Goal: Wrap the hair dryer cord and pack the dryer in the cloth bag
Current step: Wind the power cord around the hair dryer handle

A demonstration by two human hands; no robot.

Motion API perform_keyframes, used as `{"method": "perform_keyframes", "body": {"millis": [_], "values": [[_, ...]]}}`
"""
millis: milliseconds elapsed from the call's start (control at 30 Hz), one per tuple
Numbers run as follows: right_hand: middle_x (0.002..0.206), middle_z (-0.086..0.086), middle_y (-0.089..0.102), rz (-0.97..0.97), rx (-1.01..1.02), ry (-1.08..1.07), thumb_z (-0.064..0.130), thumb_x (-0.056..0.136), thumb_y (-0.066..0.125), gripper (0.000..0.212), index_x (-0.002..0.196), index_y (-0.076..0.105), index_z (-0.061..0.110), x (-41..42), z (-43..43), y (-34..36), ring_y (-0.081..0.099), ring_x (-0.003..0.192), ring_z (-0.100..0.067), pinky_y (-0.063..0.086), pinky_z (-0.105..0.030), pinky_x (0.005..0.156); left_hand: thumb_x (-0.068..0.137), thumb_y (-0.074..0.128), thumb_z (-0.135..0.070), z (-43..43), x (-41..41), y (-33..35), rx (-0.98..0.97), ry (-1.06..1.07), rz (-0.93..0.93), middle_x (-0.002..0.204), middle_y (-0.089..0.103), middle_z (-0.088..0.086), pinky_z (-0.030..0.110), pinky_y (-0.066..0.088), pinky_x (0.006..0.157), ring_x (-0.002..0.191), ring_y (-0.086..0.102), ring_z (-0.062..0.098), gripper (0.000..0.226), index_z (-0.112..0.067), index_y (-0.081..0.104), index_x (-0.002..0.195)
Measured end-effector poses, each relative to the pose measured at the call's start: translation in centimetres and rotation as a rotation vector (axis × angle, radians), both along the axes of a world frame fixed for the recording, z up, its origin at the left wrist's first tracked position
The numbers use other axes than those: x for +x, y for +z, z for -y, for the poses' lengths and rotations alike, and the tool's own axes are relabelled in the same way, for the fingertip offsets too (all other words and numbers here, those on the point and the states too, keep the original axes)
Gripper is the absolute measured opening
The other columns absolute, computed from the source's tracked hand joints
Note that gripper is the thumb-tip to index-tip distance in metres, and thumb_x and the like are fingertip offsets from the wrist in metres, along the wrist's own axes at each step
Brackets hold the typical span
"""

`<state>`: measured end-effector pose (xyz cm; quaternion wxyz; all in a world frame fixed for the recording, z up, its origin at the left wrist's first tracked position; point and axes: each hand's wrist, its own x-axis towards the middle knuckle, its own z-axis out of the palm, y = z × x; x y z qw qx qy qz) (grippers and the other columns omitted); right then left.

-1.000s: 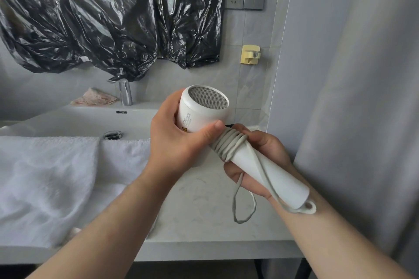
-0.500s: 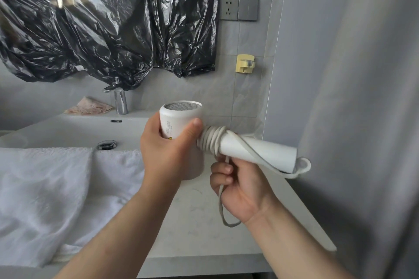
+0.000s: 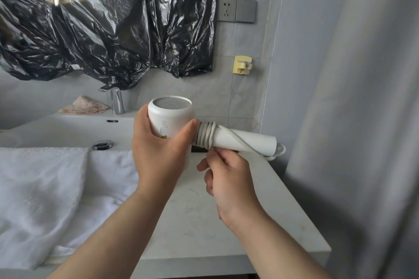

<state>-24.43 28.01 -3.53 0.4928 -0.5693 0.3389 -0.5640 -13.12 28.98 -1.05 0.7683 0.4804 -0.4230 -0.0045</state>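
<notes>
A person's left hand (image 3: 158,156) gripped a white plastic hair dryer (image 3: 174,122) by its stubby body, holding it in the air above a pale stone counter (image 3: 197,222). The right hand (image 3: 229,179), fingers curled just beneath the handle (image 3: 249,141), pinched the pale grey cord (image 3: 205,136) below its tight coils (the cord's loose end was hidden in that fist). The dryer looked light and rigid, its smooth shell likely slippery, so body and handle seemed the safest places to hold. The cord looked springy and apt to unwind if let go. One strand ran along the handle to a loop at its tip. No cloth bag was visible; a white terry towel (image 3: 38,188) lay at left.
</notes>
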Motion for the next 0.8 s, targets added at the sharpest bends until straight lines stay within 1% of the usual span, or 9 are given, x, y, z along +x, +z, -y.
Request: {"method": "perform_keyframes", "body": {"millis": [133, 233, 333, 400, 500, 533, 633, 700, 800], "values": [[0.063, 0.003, 0.067, -0.194, -0.066, -0.065, 0.019, 0.097, 0.047, 0.025, 0.079, 0.064, 0.018, 0.3, 0.2, -0.1, 0.042, 0.045, -0.016, 0.034, -0.031, 0.051, 0.070, 0.085, -0.030, 0.1, 0.0, -0.3, 0.010, 0.031, -0.003, 0.098, 0.061, -0.020, 0.010, 0.045, 0.075, 0.090, 0.060, -0.004, 0.054, -0.024, 0.058, 0.116], [0.065, 0.005, 0.068, -0.350, -0.116, -0.079, 0.024, 0.096, 0.046, 0.025, 0.078, 0.063, 0.025, 0.0, 0.1, 0.0, 0.046, 0.044, -0.009, 0.037, -0.029, 0.052, 0.068, 0.085, -0.034, 0.0, 0.3, -0.3, 0.025, 0.061, 0.054, 0.103, 0.062, -0.017, 0.017, 0.046, 0.081, 0.095, 0.059, 0.002, 0.058, -0.024, 0.057, 0.118], [0.061, 0.002, 0.066, -0.517, -0.200, -0.114, 0.024, 0.095, 0.047, 0.030, 0.069, 0.060, 0.015, -0.6, 0.0, 0.5, 0.050, 0.047, -0.008, 0.041, -0.029, 0.052, 0.067, 0.085, -0.036, 0.1, 0.8, -0.2, 0.035, 0.100, 0.086, 0.106, 0.061, -0.017, 0.020, 0.046, 0.086, 0.099, 0.058, 0.003, 0.063, -0.024, 0.055, 0.121], [0.055, -0.003, 0.062, -0.611, -0.289, -0.135, 0.024, 0.093, 0.049, 0.034, 0.066, 0.058, 0.005, -0.9, -0.1, 0.9, 0.050, 0.049, -0.016, 0.041, -0.033, 0.052, 0.067, 0.084, -0.038, 0.3, 1.1, -0.2, 0.043, 0.123, 0.102, 0.108, 0.060, -0.018, 0.023, 0.047, 0.087, 0.102, 0.058, 0.005, 0.064, -0.026, 0.054, 0.122], [0.062, -0.021, 0.058, -0.676, -0.385, -0.124, 0.026, 0.088, 0.052, 0.037, 0.065, 0.052, -0.002, -1.4, 0.1, 1.4, 0.042, 0.054, -0.027, 0.041, -0.039, 0.052, 0.066, 0.085, -0.039, 0.3, 1.4, -0.3, 0.083, 0.151, 0.168, 0.099, 0.057, -0.026, 0.014, 0.042, 0.079, 0.096, 0.055, 0.001, 0.059, -0.037, 0.048, 0.112], [0.059, -0.021, 0.053, -0.690, -0.391, -0.111, 0.025, 0.087, 0.053, 0.036, 0.062, 0.050, 0.000, -1.6, 0.2, 1.5, 0.036, 0.054, -0.023, 0.037, -0.039, 0.051, 0.066, 0.085, -0.039, 0.3, 1.5, -0.3, 0.102, 0.155, 0.194, 0.096, 0.057, -0.027, 0.012, 0.039, 0.074, 0.092, 0.054, 0.001, 0.057, -0.039, 0.048, 0.109], [0.049, 0.001, 0.029, -0.742, -0.403, -0.090, 0.026, 0.085, 0.054, 0.038, 0.055, 0.037, 0.009, -2.3, 0.7, 2.3, 0.026, 0.054, -0.017, 0.032, -0.030, 0.052, 0.066, 0.085, -0.040, 0.1, 1.7, -0.5, 0.148, 0.140, 0.253, 0.094, 0.060, -0.022, 0.010, 0.037, 0.069, 0.086, 0.052, 0.000, 0.055, -0.034, 0.050, 0.108], [0.052, 0.003, 0.031, -0.798, -0.407, -0.061, 0.026, 0.086, 0.057, 0.036, 0.059, 0.044, 0.005, -3.1, 0.9, 3.0, 0.027, 0.054, -0.016, 0.031, -0.029, 0.053, 0.066, 0.086, -0.039, -0.1, 1.8, -0.3, 0.163, 0.137, 0.316, 0.096, 0.060, -0.019, 0.009, 0.038, 0.069, 0.087, 0.050, -0.001, 0.058, -0.032, 0.051, 0.112], [0.053, -0.002, 0.039, -0.850, -0.349, 0.015, 0.022, 0.085, 0.062, 0.029, 0.067, 0.057, 0.000, -4.2, 1.1, 4.4, 0.033, 0.050, -0.015, 0.032, -0.028, 0.050, 0.063, 0.087, -0.042, -0.4, 1.8, -0.2, 0.168, 0.120, 0.394, 0.101, 0.060, -0.019, 0.026, 0.046, 0.075, 0.090, 0.053, 0.003, 0.066, -0.029, 0.053, 0.118]]}}
